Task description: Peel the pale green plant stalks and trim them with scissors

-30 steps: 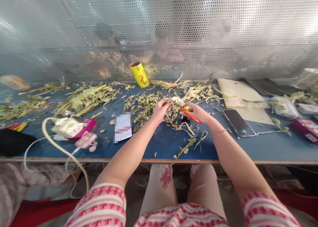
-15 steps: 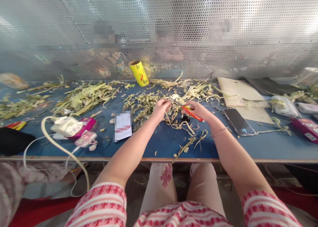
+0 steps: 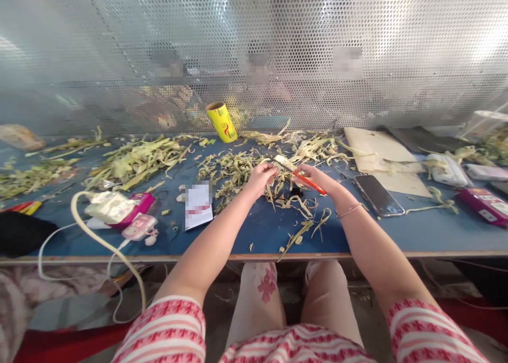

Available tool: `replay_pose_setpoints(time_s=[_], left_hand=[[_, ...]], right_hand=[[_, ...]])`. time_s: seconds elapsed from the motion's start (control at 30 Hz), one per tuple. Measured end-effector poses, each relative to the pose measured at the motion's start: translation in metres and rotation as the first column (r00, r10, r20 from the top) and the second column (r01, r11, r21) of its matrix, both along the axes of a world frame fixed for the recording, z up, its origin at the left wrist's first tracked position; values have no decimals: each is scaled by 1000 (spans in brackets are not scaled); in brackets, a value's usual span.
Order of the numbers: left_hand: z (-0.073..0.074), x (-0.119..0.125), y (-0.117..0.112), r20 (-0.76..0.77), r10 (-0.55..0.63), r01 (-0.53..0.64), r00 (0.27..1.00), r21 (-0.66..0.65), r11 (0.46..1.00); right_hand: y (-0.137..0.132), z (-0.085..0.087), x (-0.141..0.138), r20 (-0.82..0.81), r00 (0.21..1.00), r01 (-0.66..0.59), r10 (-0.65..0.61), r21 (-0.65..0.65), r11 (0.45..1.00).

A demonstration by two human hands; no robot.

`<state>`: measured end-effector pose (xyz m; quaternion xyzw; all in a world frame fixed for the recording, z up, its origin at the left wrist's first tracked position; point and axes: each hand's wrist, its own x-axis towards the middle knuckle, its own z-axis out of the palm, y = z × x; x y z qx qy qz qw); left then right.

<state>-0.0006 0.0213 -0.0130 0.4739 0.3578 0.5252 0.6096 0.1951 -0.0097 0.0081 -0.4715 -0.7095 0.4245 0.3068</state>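
My left hand (image 3: pixel 262 179) is closed in a pinch over the pile of pale green plant scraps (image 3: pixel 234 167). What sits between its fingertips is too small to make out. My right hand (image 3: pixel 315 179) is wrapped round a slim tool with a red-orange handle (image 3: pixel 308 182). The tool's thin dark blade points left, close to the left fingertips; whether it is a knife or snips cannot be told. Just beyond the blade lies a whitish piece (image 3: pixel 282 161) among dry strips (image 3: pixel 317 148). A few cut stalks (image 3: pixel 297 238) rest near the table edge.
A yellow tube (image 3: pixel 222 124) leans at the perforated metal wall (image 3: pixel 278 29). Leafy stalks (image 3: pixel 146 159) are heaped at left, by a power strip with plugs (image 3: pixel 115 209) and cable. A phone (image 3: pixel 199 207) lies left of me, another phone (image 3: pixel 379 195) right, near cardboard (image 3: pixel 369 146).
The camera has tilted up slightly, so the table sits a little lower in view. My left fingertips have shifted slightly right towards the blade. My right hand keeps its hold.
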Motion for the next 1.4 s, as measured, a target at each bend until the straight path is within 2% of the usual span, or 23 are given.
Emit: replay_pose_setpoints(time_s=[0.07, 0.13, 0.17, 0.2, 0.23, 0.27, 0.33, 0.4, 0.47, 0.53, 0.6, 0.67, 0.7, 0.77, 0.9, 1.03, 1.13, 1.27, 1.4], left_hand=[[0, 0, -1, 11, -9, 9, 1000, -10, 1000], [0, 1, 0, 20, -1, 2, 1000, -21, 1000], [0, 0, 1, 24, 10, -10, 1000, -30, 1000], [0, 0, 2, 34, 30, -28, 999, -42, 999], [0, -1, 3, 50, 56, -53, 997, -59, 997], [1, -2, 5, 69, 84, -79, 994, -79, 994], [3, -3, 7, 103, 145, -132, 984, -121, 984], [5, -3, 8, 115, 176, -159, 978, -141, 977], [7, -1, 7, 112, 174, -158, 978, -136, 978], [8, 3, 3, 94, 172, -162, 981, -109, 981], [8, 9, -4, 51, 194, -191, 980, -60, 980], [7, 15, -11, -15, 166, -165, 986, 28, 986], [6, 17, -15, -50, 137, -133, 989, 70, 989], [4, 19, -19, -96, 132, -119, 987, 131, 984], [3, 16, -18, -136, 209, -178, 968, 209, 962], [6, 11, -18, -137, 174, -132, 975, 273, 953], [6, 11, -20, -152, 188, -133, 970, 312, 941], [4, 12, -22, -95, 241, -210, 966, 255, 944], [9, 11, -22, -48, 273, -254, 961, 236, 938]], right_hand=[[7, -4, 3, -40, 998, 56, -55, 25, 998], [15, -6, 11, -70, 974, 220, -216, 63, 973], [19, -7, 16, -35, 940, 342, -340, 88, 936], [23, -8, 22, 51, 878, 465, -476, 145, 873], [25, -9, 28, 159, 793, 550, -589, 229, 803], [27, -9, 35, 270, 708, 575, -652, 315, 755], [29, -11, 45, 440, 596, 544, -672, 394, 741], [28, -14, 50, 567, 545, 505, -617, 364, 782], [26, -15, 49, 612, 516, 485, -599, 368, 793], [23, -15, 41, 534, 544, 466, -647, 449, 763], [18, -12, 27, 357, 681, 427, -640, 517, 742], [12, -8, 11, 176, 864, 339, -472, 491, 802], [9, -7, 2, 92, 916, 312, -390, 445, 839], [6, -7, -12, -26, 966, 247, -258, 393, 886], [11, -15, -29, -175, 957, 280, -231, 354, 892], [18, -22, -35, -293, 940, 262, -175, 291, 920], [15, -23, -40, -312, 941, 235, -134, 313, 920], [14, -19, -47, -276, 956, 203, -96, 390, 898], [21, -8, -49, -321, 946, 169, -43, 377, 911]])
